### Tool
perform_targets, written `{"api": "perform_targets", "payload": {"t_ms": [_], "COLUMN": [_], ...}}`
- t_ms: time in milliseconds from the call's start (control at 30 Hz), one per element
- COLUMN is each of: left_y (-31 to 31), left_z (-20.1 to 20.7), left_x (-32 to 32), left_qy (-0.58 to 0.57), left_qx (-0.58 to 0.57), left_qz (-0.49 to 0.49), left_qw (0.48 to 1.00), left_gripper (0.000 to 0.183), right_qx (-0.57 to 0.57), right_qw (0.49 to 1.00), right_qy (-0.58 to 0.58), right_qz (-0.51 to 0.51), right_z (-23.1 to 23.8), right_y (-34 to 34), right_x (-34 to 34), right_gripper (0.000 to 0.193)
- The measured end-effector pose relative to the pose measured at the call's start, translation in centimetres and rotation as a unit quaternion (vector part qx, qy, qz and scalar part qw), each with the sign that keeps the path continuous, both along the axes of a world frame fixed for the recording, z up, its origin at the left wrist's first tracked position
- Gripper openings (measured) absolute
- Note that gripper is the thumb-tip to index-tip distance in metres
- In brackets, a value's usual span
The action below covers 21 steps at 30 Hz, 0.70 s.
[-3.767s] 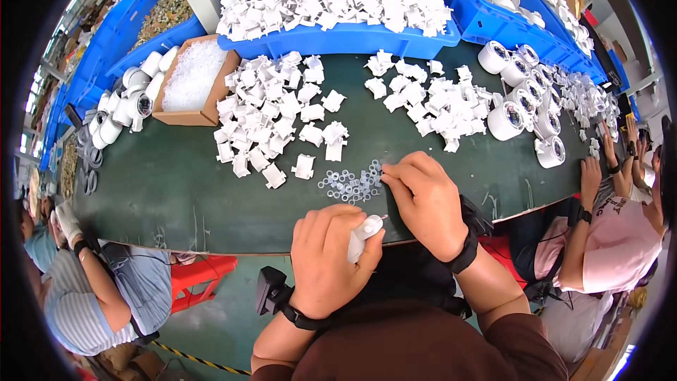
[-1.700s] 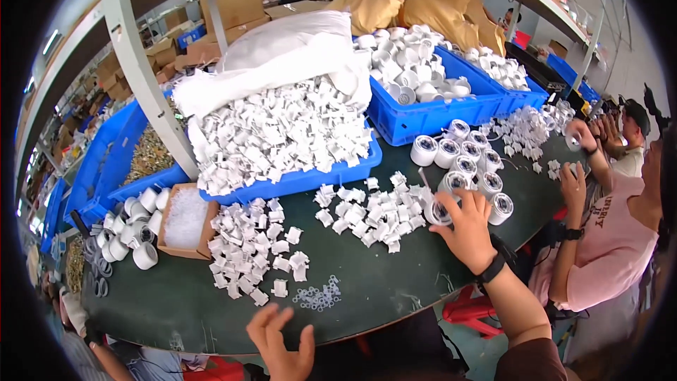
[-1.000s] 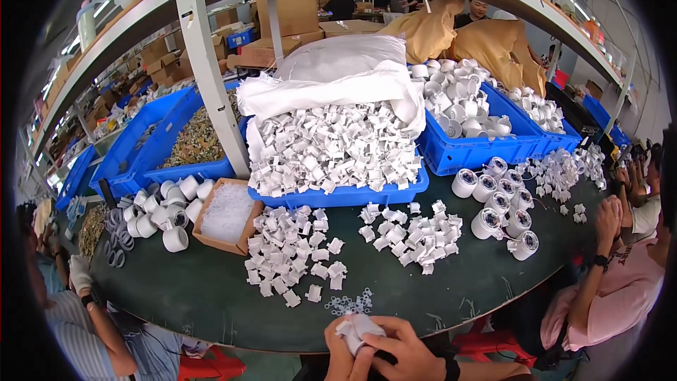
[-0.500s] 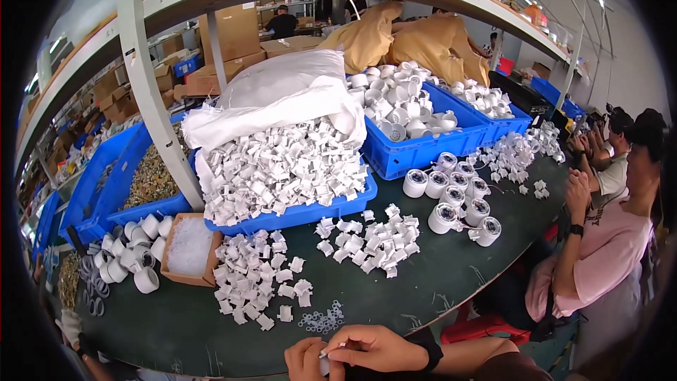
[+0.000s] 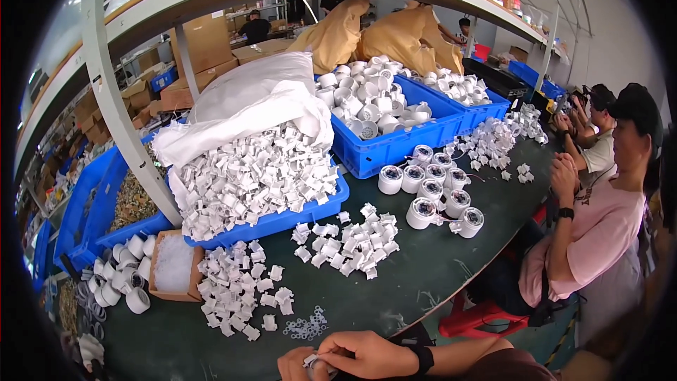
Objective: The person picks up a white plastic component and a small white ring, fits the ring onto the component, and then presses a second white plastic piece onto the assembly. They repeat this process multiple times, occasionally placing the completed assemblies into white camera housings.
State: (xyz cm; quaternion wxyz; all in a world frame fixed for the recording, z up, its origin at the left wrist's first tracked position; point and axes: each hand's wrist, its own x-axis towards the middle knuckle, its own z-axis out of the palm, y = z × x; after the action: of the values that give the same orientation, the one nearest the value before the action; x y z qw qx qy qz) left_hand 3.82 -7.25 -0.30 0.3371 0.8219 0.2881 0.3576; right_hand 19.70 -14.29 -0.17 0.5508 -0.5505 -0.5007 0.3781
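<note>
At the table's near edge, my left hand (image 5: 292, 365) and my right hand (image 5: 368, 355) are together, fingers closed around a small white plastic part (image 5: 310, 360). Most of that part is hidden by my fingers, and the bottom of the picture cuts off my left hand. Just beyond them lies a little heap of small pale rings (image 5: 306, 326). Farther left a loose pile of white plastic clips (image 5: 236, 289) spreads over the dark green table (image 5: 416, 289). A second pile of similar clips (image 5: 356, 243) lies farther off, near the middle.
A blue bin (image 5: 275, 222) overflows with white clips beneath a white sack. White cups fill another blue bin (image 5: 395, 148). Round white units (image 5: 431, 189) stand at centre right. A carton (image 5: 174, 268) holds clear small pieces. A person in pink (image 5: 599, 233) sits at the right.
The whole view has shifted, so the table's things appear farther left. My hands stay together at the near edge, and slightly more of the white part shows between my fingers.
</note>
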Motion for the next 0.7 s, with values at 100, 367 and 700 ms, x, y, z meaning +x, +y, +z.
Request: {"api": "perform_targets", "payload": {"t_ms": [100, 367, 700], "left_y": [0.5, 0.8, 1.1], "left_z": [0.0, 0.8, 0.5], "left_x": [-0.3, -0.6, -0.6], "left_qy": [-0.034, -0.053, -0.068], "left_qx": [-0.010, 0.010, -0.017], "left_qz": [-0.054, -0.020, -0.003], "left_qw": [0.998, 0.998, 0.998], "left_gripper": [0.013, 0.010, 0.010], "right_qx": [-0.041, 0.093, 0.063], "right_qw": [0.995, 0.941, 0.904], "right_qy": [0.057, -0.315, -0.417], "right_qz": [0.072, -0.083, -0.068], "right_z": [-0.7, 1.8, -2.8], "right_y": [0.2, 1.0, 4.6], "right_x": [0.9, 4.7, 6.9], "right_gripper": [0.015, 0.020, 0.020]}}
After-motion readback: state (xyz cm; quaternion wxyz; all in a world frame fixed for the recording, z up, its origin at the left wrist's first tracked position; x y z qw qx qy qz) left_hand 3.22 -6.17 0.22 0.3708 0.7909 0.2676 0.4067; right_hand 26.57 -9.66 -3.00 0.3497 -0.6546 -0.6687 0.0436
